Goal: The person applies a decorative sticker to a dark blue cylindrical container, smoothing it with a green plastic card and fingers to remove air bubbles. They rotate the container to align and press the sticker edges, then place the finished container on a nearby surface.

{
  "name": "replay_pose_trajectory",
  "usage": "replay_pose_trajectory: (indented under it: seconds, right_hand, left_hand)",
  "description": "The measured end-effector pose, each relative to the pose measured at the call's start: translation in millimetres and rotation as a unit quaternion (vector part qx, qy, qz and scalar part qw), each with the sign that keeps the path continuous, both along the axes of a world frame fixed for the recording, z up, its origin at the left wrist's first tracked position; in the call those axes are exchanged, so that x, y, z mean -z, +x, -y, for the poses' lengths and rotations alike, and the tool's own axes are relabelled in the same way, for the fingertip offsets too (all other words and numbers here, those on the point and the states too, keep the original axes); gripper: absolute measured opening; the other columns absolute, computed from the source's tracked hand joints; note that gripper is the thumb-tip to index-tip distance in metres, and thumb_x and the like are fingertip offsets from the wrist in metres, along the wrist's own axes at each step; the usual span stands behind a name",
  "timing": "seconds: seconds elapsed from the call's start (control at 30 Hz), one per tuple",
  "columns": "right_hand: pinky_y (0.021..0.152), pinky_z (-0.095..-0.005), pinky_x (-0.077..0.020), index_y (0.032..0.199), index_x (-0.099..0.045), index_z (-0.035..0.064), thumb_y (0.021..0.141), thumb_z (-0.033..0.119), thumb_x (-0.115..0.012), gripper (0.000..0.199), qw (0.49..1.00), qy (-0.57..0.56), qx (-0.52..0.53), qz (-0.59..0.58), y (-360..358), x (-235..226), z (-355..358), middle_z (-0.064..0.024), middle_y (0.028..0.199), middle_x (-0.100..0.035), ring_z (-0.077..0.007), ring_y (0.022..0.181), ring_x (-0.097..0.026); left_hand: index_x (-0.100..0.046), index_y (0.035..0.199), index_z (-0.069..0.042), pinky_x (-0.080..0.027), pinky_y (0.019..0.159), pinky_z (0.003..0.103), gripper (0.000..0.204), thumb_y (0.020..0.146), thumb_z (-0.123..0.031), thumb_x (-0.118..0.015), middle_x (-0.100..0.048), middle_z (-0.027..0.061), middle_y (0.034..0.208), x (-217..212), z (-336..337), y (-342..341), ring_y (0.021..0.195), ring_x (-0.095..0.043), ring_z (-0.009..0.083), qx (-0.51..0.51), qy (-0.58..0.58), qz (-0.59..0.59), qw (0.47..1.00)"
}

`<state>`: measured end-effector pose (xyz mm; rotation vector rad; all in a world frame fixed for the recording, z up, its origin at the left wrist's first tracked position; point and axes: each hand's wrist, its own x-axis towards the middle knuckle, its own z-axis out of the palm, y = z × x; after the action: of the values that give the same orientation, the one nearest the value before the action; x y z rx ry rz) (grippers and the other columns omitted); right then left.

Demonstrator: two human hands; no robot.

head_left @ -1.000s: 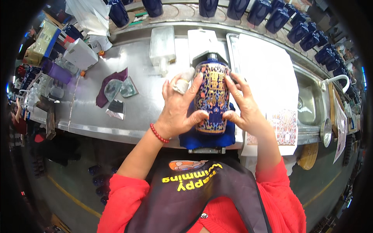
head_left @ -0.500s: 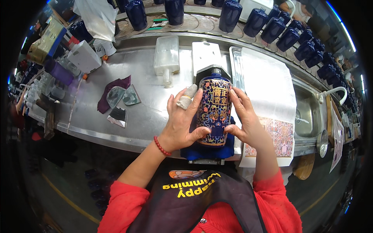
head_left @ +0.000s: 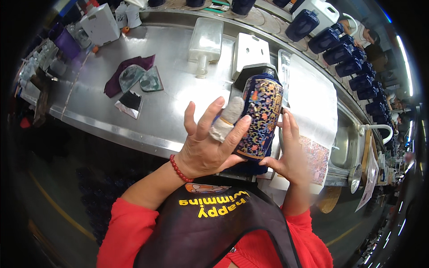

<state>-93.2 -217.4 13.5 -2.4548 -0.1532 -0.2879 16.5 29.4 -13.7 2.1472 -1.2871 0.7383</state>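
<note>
2 hands [head_left: 203, 151], patterned blue bottle [head_left: 261, 118] between

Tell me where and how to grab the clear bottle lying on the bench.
Take the clear bottle by its neck, pinching from left and right. Come from the person's near side: the neck points that way, and metal bench shows on both sides of it. The broad, boxy body would probably be harder to span.

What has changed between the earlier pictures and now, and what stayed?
The patterned blue bottle has turned rightward, its gold-lettered panel now facing right. The left hand has spread its fingers; it and the right hand stay at the bottle. The purple cloth lies unmoved.
</note>
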Motion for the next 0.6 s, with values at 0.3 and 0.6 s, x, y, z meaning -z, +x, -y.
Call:
replay_pose_trajectory:
  seconds: [0.3, 0.6]
  right_hand:
    - [0.119, -0.0488, -0.0345, 0.162, -0.022, 0.0025, 0.067, 0.037, -0.093, 0.124, 0.998, -0.061, 0.018, -0.017, -5, 5, -8, -0.0282, 0.163, -0.025, -0.0458, 0.148, -0.032]
    - [0.113, -0.0493, -0.0401, 0.152, -0.044, -0.0013, 0.089, 0.056, -0.072, 0.090, 0.998, -0.033, 0.027, 0.045, 21, -27, 7, -0.0273, 0.159, -0.030, -0.0421, 0.141, -0.042]
  left_hand:
    - [-0.054, 0.145, -0.013, -0.005, 0.115, 0.069, 0.091, 0.072, -0.059, -0.080, -0.052, 0.0192, 0.143, 6, 5, -7, 0.144, -0.034, 0.0396, 0.013, -0.052, -0.116, 0.992]
    - [-0.064, 0.140, -0.014, -0.002, 0.120, 0.061, 0.068, 0.097, -0.065, -0.052, -0.058, 0.0202, 0.142, -15, 11, 11, 0.142, -0.037, 0.0394, 0.061, -0.055, -0.183, 0.980]
